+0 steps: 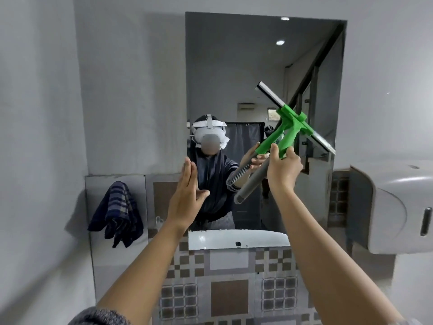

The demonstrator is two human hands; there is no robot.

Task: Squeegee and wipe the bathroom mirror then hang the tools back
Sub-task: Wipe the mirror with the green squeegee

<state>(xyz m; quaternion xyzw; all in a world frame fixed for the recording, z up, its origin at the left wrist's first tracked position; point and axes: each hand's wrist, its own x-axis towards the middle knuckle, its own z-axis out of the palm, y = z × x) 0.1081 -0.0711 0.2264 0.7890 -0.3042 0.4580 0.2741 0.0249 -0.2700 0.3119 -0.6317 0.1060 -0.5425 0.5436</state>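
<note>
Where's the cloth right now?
In the head view the striped cloth hangs on the wall at lower left, beside the mirror's bottom-left corner, left of the open left hand; neither hand touches it.

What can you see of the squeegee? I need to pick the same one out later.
The squeegee has a bright green plastic head and neck clamping a long metal-looking blade channel, and a grey handle with a loop at its end. The right hand grips it where green meets grey. It is raised, tilted, blade up and to the right, against or just before the mirror, which reflects it.
</note>
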